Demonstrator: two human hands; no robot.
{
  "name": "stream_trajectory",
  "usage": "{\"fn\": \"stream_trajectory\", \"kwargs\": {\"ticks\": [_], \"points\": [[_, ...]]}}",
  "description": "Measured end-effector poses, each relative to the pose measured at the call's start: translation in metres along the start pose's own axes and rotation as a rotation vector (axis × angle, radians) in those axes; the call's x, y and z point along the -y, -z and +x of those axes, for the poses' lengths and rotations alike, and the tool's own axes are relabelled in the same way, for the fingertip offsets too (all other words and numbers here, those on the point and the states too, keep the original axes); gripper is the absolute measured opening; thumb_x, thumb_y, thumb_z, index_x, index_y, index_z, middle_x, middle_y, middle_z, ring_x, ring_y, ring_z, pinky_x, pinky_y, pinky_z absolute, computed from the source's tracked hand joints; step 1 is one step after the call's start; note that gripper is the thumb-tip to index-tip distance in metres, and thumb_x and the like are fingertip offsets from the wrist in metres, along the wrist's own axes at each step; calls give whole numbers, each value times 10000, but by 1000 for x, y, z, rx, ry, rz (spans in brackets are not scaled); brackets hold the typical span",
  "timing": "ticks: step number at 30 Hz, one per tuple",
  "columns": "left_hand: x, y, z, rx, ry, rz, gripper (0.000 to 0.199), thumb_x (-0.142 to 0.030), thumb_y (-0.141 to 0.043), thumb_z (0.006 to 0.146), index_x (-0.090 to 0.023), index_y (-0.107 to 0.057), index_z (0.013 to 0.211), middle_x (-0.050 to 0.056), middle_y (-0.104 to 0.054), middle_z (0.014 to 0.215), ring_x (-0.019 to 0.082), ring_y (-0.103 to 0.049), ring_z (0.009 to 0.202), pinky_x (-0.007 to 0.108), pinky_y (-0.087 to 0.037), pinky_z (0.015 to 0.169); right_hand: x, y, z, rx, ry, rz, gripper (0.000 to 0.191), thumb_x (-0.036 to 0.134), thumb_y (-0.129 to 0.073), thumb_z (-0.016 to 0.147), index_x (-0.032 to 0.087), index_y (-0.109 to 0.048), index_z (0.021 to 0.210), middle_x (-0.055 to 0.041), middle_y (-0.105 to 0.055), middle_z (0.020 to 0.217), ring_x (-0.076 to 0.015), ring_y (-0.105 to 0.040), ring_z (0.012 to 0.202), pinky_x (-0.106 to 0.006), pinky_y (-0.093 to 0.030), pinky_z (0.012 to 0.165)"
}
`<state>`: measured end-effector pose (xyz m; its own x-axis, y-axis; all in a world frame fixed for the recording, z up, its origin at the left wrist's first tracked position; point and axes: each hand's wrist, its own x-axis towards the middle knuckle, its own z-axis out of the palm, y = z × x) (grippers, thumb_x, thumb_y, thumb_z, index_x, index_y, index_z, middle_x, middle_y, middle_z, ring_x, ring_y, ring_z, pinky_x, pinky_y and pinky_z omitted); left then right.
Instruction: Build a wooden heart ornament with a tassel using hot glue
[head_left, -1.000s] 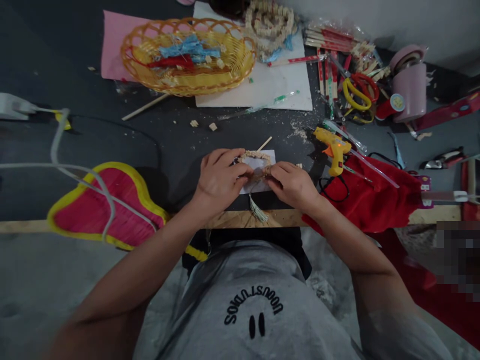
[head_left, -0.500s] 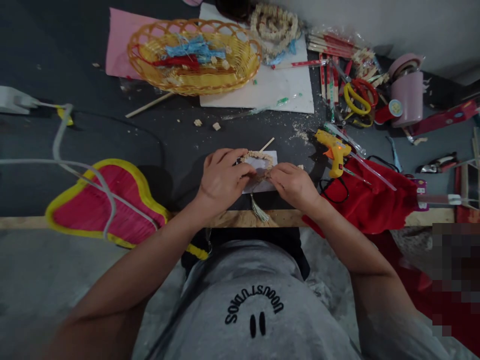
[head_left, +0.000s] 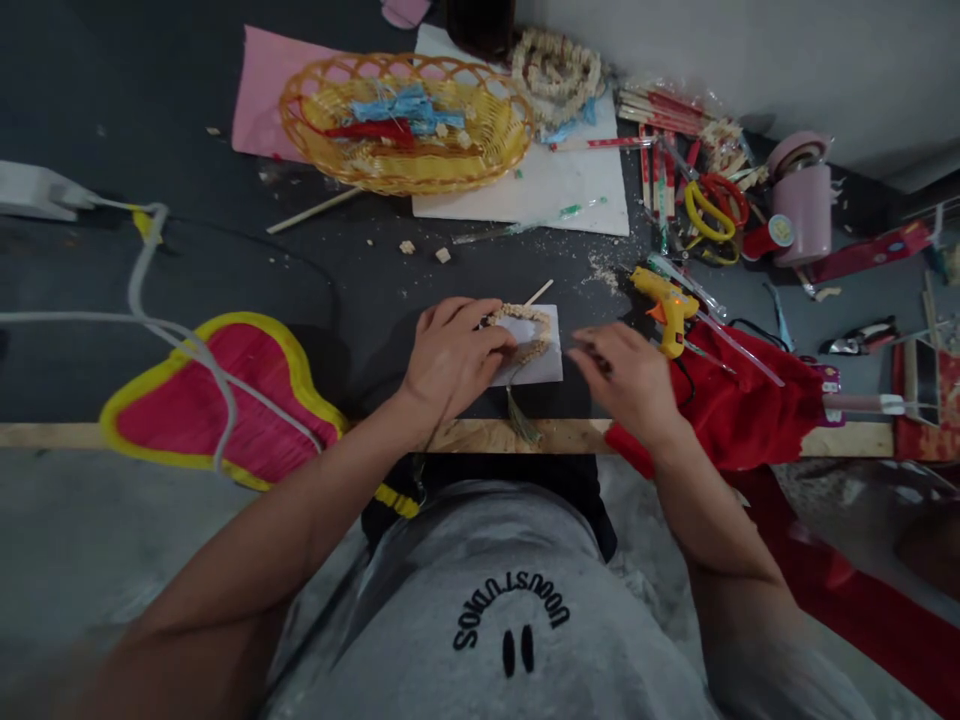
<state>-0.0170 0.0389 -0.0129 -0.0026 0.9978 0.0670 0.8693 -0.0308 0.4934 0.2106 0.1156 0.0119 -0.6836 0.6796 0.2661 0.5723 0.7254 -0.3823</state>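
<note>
A ring of small pale wooden pieces lies on a small white card at the table's near edge. My left hand grips its left side, thumb and fingers closed over it and hiding that part. From the ring a greenish tassel hangs toward the wooden edge. A thin stick pokes out just beyond the card. My right hand is off the ring, to the right of the card, with its fingers bent and thumb and forefinger apart; nothing clear shows between them.
A yellow glue gun lies to the right near red cloth. Behind stand a wicker basket with tassels, scissors and a thread spool. At left, a pink-and-yellow padded shape lies under a white cable.
My right hand has let go of the ring and moved right, its fingers parting. My left hand keeps its hold. The view has shifted slightly.
</note>
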Motion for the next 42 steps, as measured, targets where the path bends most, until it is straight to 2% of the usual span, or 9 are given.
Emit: {"fn": "stream_trajectory", "kwargs": {"ticks": [3, 5, 15, 18, 20, 23, 26, 30, 42], "points": [[0, 0, 0, 8, 3, -14, 137, -242, -642, 858, -289, -762, 902, 30, -636, 1323, 316, -504, 1250, 513, -399, 1002, -22, 25, -13, -243, -327, -175, 162, 378, -569, 940, 222, -608, 932, -76, -667, 895, -238, -628, 870, -394, -518, 790], [1, -1, 0, 0, 5, -24, 126, -242, -651, 862, -293, -761, 895, 23, -637, 1323, 313, -510, 1245, 511, -399, 999, -38, 37, -22, -281, -485, -277, 247, 456, -607, 897, 213, -581, 930, -93, -655, 918, -259, -613, 885, -450, -506, 824], [-2, -1, 0, 2, 14, 9, 112, -232, -666, 870, -284, -763, 892, 28, -634, 1324, 300, -508, 1243, 505, -400, 1004, -65, 36, -36, -88, -851, -150, 437, 628, -607, 816, 209, -568, 935, -70, -679, 827, -244, -639, 772, -404, -493, 729], [-3, 1, 1, 22, 19, 19, 107, -233, -674, 869, -275, -767, 902, 35, -630, 1335, 305, -504, 1259, 503, -400, 1011, -53, 36, -32, -200, -760, -216, 372, 559, -593, 861, 199, -586, 954, -94, -683, 898, -246, -632, 809, -404, -494, 751], [-3, 1, 1, 28, 23, 25, 100, -242, -678, 870, -275, -766, 902, 32, -630, 1338, 305, -501, 1266, 502, -397, 1020, -30, 31, -31, -270, -555, -234, 271, 476, -572, 907, 209, -601, 939, -102, -680, 949, -250, -628, 881, -403, -496, 798], [-3, 1, 1, 23, 36, 22, 92, -249, -687, 865, -275, -766, 904, 31, -629, 1340, 300, -501, 1267, 496, -394, 1030, 21, 10, -32, -65, -186, -56, 179, 360, -525, 972, 238, -627, 890, -60, -694, 878, -212, -640, 877, -343, -508, 806], [-3, 0, 1, 19, 33, 23, 90, -256, -696, 860, -274, -766, 912, 33, -626, 1344, 301, -505, 1263, 496, -396, 1027, 63, -15, -37, 165, -33, -31, 217, 425, -582, 947, 217, -644, 936, -65, -700, 909, -219, -638, 870, -331, -500, 756], [-2, -1, 1, 14, 20, 33, 90, -250, -693, 861, -270, -764, 912, 38, -631, 1336, 299, -513, 1255, 496, -400, 1021, 79, -32, -41, 303, -81, -170, 179, 365, -595, 930, 193, -639, 905, -64, -684, 874, -231, -635, 803, -325, -439, 651], [-2, -2, 1, 5, 26, 26, 97, -262, -675, 868, -277, -762, 908, 24, -634, 1331, 299, -512, 1252, 495, -397, 1026, 74, -25, -45, 349, -214, -159, 135, 251, -554, 918, 202, -629, 818, -27, -694, 804, -179, -644, 716, -285, -341, 589]]}}
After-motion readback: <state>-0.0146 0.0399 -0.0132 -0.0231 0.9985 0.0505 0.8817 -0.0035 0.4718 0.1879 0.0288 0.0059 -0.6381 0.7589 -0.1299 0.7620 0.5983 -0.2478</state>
